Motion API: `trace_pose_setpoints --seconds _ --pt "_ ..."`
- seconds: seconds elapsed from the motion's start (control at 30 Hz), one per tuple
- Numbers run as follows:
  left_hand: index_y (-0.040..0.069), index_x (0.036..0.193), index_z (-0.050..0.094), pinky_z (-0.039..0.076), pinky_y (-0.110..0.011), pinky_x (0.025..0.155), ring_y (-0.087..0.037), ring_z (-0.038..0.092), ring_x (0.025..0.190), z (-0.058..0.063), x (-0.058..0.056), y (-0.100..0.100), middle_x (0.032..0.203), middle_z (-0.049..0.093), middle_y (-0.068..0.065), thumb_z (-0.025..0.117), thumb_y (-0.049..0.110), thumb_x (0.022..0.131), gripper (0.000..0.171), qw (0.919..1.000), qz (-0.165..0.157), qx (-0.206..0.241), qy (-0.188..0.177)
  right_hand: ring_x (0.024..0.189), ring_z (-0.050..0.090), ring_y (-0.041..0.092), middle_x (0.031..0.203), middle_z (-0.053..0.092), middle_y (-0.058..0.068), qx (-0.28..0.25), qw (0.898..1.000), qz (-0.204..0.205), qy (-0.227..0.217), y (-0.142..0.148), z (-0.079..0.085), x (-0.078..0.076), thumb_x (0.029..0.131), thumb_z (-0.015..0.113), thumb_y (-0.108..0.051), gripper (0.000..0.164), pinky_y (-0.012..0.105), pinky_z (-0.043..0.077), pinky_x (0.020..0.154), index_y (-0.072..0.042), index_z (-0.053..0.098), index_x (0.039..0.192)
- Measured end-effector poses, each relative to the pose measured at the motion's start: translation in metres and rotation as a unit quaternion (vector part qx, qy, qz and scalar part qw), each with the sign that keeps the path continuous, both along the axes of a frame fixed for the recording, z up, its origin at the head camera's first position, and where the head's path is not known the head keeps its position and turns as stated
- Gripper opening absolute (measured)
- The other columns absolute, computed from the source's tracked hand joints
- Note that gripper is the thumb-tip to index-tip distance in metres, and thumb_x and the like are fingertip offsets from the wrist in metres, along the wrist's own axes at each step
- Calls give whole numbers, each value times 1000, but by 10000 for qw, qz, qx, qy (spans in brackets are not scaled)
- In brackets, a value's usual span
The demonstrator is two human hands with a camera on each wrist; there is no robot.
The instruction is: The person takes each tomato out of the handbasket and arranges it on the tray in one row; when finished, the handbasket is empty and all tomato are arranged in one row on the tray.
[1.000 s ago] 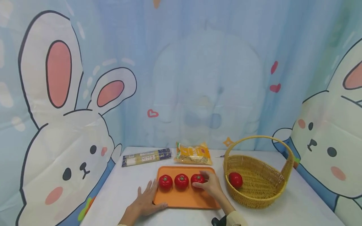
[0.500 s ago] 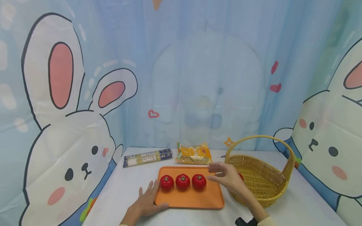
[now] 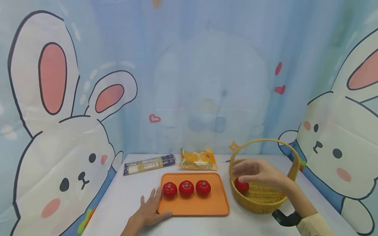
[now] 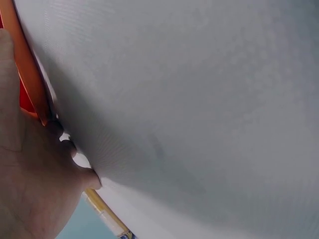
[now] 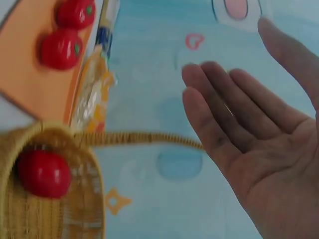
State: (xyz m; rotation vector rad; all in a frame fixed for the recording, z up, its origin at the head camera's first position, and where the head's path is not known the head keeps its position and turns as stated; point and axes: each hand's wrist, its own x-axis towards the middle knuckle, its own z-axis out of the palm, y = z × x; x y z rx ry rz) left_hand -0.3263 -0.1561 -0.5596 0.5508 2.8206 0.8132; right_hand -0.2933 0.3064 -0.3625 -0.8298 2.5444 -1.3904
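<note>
Three red tomatoes, among them the middle tomato [image 3: 186, 189], sit in a row on an orange tray [image 3: 203, 209]. My left hand [image 3: 149, 209] lies with spread fingers against the tray's left edge; the left wrist view shows its fingers [image 4: 30, 164] along that rim. My right hand [image 3: 261, 172] hangs over the wicker basket [image 3: 262, 208], holding nothing. In the right wrist view its palm [image 5: 279, 159] faces the camera with fingers extended and thumb apart. One red tomato [image 5: 45, 173] lies inside the basket, partly covered by the hand in the head view.
Behind the tray lie a yellow food packet [image 3: 198, 160] and a long pack of noodles [image 3: 149, 164]. The basket's tall arched handle [image 3: 265, 140] rises at the right. A curtain with rabbit drawings [image 3: 206, 82] hangs behind the white table [image 3: 118, 196].
My right hand has let go of the rightmost tomato on the tray and moved right and up, over the basket. The left hand stays at the tray's edge.
</note>
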Motion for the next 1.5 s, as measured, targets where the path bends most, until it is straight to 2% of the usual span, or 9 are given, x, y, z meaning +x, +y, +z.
trace_pose_setpoints --seconds 0.13,0.27,0.47,0.63,0.8,0.97,1.1,1.27,1.5 --pt "1 171 21 -7 -85 118 -52 12 163 -3 -2 -7 177 22 -25 62 81 92 119 9998 -48 101 148 121 73 36 129 76 18 183 9994 -62 -294 21 -3 -20 97 83 -17 48 29 63 93 4 68 137" --pt "-1 170 19 -7 -87 116 -54 12 162 -6 -3 -9 176 21 -27 62 79 94 119 9996 -130 151 220 126 67 50 132 73 22 222 9984 66 -522 34 -14 -37 96 85 -17 57 34 63 95 10 62 140" --pt "-1 170 19 -6 -87 117 -53 12 162 -9 -3 -7 176 23 -26 62 79 94 118 9997 -80 200 137 134 60 54 143 63 33 70 9968 116 -782 51 -52 -61 95 85 -13 67 29 61 98 14 54 147" --pt "-1 169 23 -4 -87 117 -53 15 162 -12 1 -6 175 25 -26 63 81 92 119 9998 48 166 -40 134 57 57 144 60 38 53 9965 262 -794 53 -84 -80 96 82 -8 64 29 60 99 16 53 147" --pt "1 170 24 -3 -86 118 -51 17 163 -12 0 -6 176 25 -23 65 78 93 116 9998 110 134 -9 131 61 55 140 64 35 69 9964 76 -839 46 -101 -97 94 83 -4 60 46 60 103 16 57 144" --pt "1 170 23 -1 -86 119 -51 17 162 -4 0 -3 176 25 -23 66 74 94 114 9999 94 61 16 127 65 53 134 69 32 166 9973 -53 -708 41 -108 -111 89 86 -2 57 54 60 102 14 62 138" --pt "-1 169 25 -2 -86 118 -53 18 161 -5 -1 -1 175 25 -25 67 74 93 115 9999 49 152 51 121 68 49 127 73 27 627 9962 -261 -548 43 -108 -114 82 88 4 53 55 60 100 12 68 131" --pt "0 170 24 -3 -85 119 -52 17 162 -4 -2 0 176 25 -24 65 77 93 116 9999 83 66 47 111 70 35 125 73 25 1188 9900 -561 -513 48 -110 -115 76 87 9 55 47 63 92 11 70 128" --pt "1 171 22 -6 -83 120 -52 14 163 -7 -2 -3 176 23 -24 61 81 92 119 9999 67 46 91 111 70 33 125 73 23 1261 9833 -1119 -692 50 -116 -117 77 86 11 57 49 63 93 11 70 131"
